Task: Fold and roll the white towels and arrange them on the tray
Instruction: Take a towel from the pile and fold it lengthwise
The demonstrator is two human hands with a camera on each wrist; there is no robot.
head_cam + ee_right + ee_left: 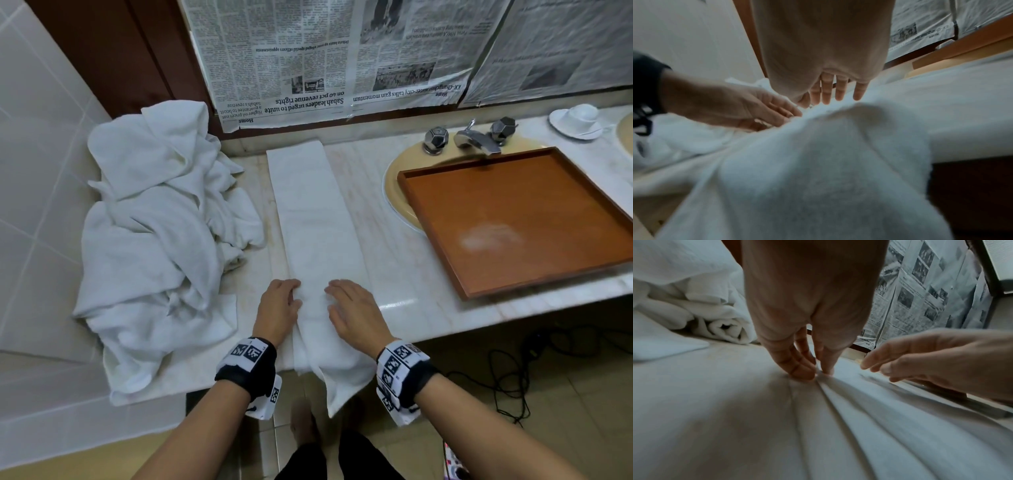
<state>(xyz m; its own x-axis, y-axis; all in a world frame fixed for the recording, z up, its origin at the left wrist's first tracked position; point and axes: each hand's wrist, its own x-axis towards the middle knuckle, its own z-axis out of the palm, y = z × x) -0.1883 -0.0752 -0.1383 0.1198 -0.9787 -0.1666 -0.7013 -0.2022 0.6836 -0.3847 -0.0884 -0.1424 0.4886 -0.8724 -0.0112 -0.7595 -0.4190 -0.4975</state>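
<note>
A white towel folded into a long narrow strip lies on the marble counter, running from the back wall to the front edge, where its near end hangs over. My left hand is at the strip's left edge; in the left wrist view its fingers and thumb pinch a crease of the cloth. My right hand lies on the strip's right half with straight fingers and grips nothing. The empty wooden tray sits to the right, over the sink.
A heap of loose white towels fills the counter's left side against the tiled wall. Behind the tray are the tap and a white cup on a saucer. Newspaper covers the back wall. Cables lie on the floor.
</note>
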